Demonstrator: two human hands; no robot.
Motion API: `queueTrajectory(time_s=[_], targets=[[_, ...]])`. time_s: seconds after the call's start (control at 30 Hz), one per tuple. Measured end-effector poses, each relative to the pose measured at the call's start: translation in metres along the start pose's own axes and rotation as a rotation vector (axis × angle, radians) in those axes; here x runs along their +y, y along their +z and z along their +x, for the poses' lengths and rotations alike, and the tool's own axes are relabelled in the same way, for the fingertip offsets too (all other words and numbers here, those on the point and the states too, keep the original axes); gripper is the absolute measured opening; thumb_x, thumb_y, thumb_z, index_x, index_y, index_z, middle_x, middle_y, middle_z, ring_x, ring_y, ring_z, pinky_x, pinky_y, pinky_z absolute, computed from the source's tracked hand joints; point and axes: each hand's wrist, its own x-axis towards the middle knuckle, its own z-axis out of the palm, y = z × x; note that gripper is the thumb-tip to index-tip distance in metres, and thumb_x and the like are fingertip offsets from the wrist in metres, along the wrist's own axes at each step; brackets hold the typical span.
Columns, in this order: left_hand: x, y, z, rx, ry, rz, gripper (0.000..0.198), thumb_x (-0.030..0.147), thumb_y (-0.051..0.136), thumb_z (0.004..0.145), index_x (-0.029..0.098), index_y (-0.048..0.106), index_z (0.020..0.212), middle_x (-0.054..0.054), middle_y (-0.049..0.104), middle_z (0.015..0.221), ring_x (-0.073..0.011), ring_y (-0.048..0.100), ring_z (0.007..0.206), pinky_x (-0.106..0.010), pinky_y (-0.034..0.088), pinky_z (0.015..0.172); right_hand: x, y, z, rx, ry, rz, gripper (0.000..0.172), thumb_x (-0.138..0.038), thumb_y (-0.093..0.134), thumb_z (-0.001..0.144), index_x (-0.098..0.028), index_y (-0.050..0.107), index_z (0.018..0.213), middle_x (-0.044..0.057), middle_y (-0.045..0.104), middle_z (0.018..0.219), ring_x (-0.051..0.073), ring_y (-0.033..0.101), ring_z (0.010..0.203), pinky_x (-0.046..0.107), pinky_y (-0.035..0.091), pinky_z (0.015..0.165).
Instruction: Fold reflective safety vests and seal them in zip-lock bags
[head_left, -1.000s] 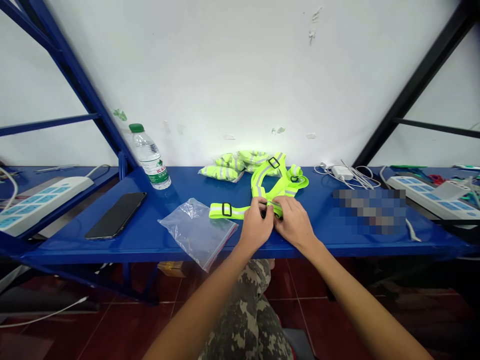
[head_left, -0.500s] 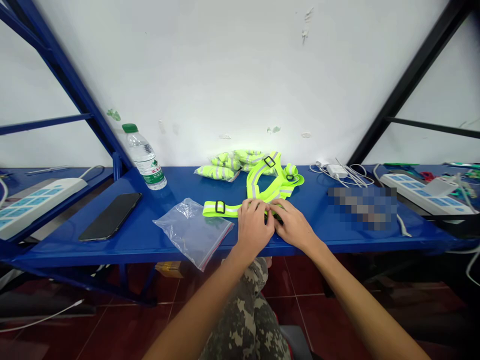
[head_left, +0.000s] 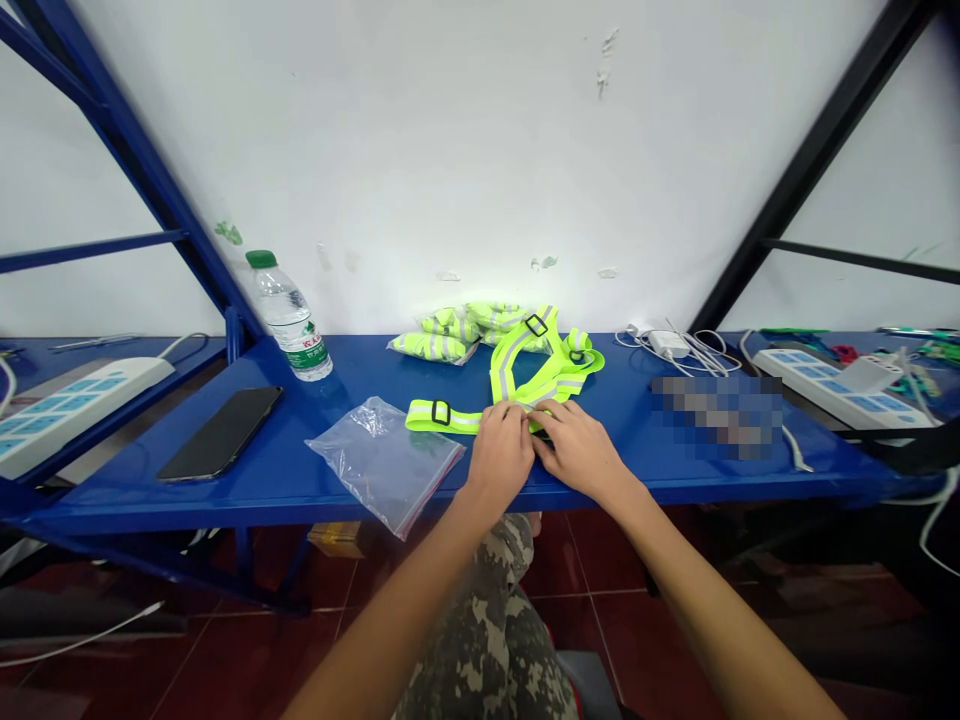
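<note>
A neon-yellow reflective vest (head_left: pixel 506 368) made of straps, with grey stripes and black buckles, lies spread on the blue table. My left hand (head_left: pixel 504 448) is closed on its near edge, fingers curled over the strap. Close beside it, my right hand (head_left: pixel 576 446) grips the same near edge, its fingertips pinched around a dark part mostly hidden by the fingers. One strap end with a black slider buckle (head_left: pixel 441 413) stretches out left of my hands. A clear zip bag (head_left: pixel 386 462) lies flat to the left, its sealing edge hanging over the table's front.
Packed yellow vests in clear bags (head_left: pixel 442 340) rest against the wall. A water bottle (head_left: pixel 296 325) and a black phone (head_left: pixel 221 433) are on the left. White cables with a charger (head_left: pixel 669 343) lie at the right. Power strips (head_left: pixel 844 385) sit at both sides.
My fingers have shifted slightly at the vest's near edge, the hands still close together. The vest and the bag stay nearly where they were; the view has moved a little.
</note>
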Motion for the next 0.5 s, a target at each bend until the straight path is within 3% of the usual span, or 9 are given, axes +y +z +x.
queueTrajectory(time_s=[0.1, 0.2, 0.37, 0.43, 0.5], targets=[[-0.007, -0.018, 0.001, 0.019, 0.03, 0.057, 0.017, 0.015, 0.047, 0.091, 0.016, 0.061, 0.1, -0.009, 0.061, 0.108, -0.024, 0.053, 0.107, -0.037, 0.044, 0.097, -0.004, 0.001, -0.001, 0.011, 0.02, -0.037, 0.028, -0.033, 0.047, 0.097, -0.018, 0.066, 0.112, 0.009, 0.065, 0.117, 0.026, 0.057, 0.098, 0.037, 0.05, 0.078], [-0.016, -0.045, 0.005, -0.023, -0.006, 0.207, 0.039, 0.016, 0.055, 0.084, 0.018, 0.055, 0.123, -0.012, 0.054, 0.127, -0.0295, 0.044, 0.124, -0.043, 0.041, 0.103, -0.003, 0.004, -0.003, 0.038, 0.03, -0.048, 0.031, -0.035, 0.046, 0.098, -0.018, 0.065, 0.114, 0.009, 0.065, 0.12, 0.026, 0.056, 0.101, 0.037, 0.049, 0.082], [-0.035, -0.079, 0.016, -0.34, -0.251, 0.358, 0.097, 0.047, 0.072, 0.073, 0.025, 0.023, 0.153, -0.021, 0.034, 0.151, -0.0438, 0.038, 0.132, -0.056, 0.042, 0.098, 0.007, 0.006, -0.007, 0.055, 0.057, -0.06, 0.031, -0.035, 0.046, 0.098, -0.018, 0.066, 0.114, 0.008, 0.065, 0.121, 0.026, 0.056, 0.103, 0.038, 0.049, 0.083], [-0.043, -0.085, 0.021, -0.43, -0.35, 0.38, 0.108, 0.059, 0.072, 0.069, 0.026, 0.017, 0.155, -0.023, 0.038, 0.149, -0.0465, 0.039, 0.131, -0.059, 0.041, 0.097, 0.013, 0.005, -0.009, 0.055, 0.062, -0.061, 0.031, -0.035, 0.047, 0.097, -0.018, 0.066, 0.114, 0.008, 0.065, 0.121, 0.026, 0.057, 0.103, 0.038, 0.05, 0.083], [-0.051, -0.086, 0.026, -0.481, -0.399, 0.367, 0.106, 0.059, 0.073, 0.067, 0.023, 0.022, 0.153, -0.024, 0.048, 0.141, -0.0463, 0.045, 0.127, -0.058, 0.042, 0.097, 0.017, 0.005, -0.01, 0.056, 0.063, -0.062, 0.031, -0.035, 0.048, 0.097, -0.018, 0.066, 0.114, 0.009, 0.066, 0.121, 0.026, 0.057, 0.103, 0.038, 0.05, 0.084]])
